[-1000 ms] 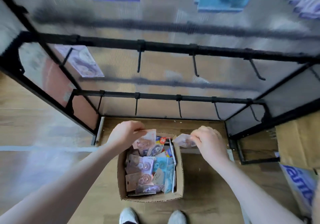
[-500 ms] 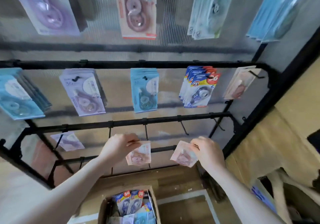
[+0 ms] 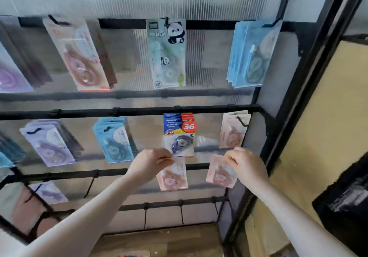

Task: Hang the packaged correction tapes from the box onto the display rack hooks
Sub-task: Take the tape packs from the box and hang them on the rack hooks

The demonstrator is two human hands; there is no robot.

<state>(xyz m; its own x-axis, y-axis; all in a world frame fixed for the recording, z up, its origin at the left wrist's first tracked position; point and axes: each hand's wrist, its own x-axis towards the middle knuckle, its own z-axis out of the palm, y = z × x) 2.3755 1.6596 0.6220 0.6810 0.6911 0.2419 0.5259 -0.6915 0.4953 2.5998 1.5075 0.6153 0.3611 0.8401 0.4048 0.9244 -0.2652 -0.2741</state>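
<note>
My left hand (image 3: 149, 163) pinches the top of a pink packaged correction tape (image 3: 172, 177), which hangs down in front of the rack. A second pink pack (image 3: 218, 172) is held by its top in my right hand (image 3: 248, 166). Both packs are raised just below the middle row of the black display rack (image 3: 139, 110). Right above my right hand, a hook (image 3: 242, 121) carries several matching pink packs (image 3: 232, 131). The box is almost out of view at the bottom edge.
The other hooks hold blue (image 3: 114, 139), purple (image 3: 48, 143), red-and-blue "36" (image 3: 179, 135), panda (image 3: 167, 53) and light blue (image 3: 252, 53) packs. Bare hooks (image 3: 181, 211) stick out of the lower bars. A black frame post (image 3: 294, 97) stands at the right.
My view has swung up from the box to the rack. Both hands lifted a pink pack each out of the box and up toward the middle row.
</note>
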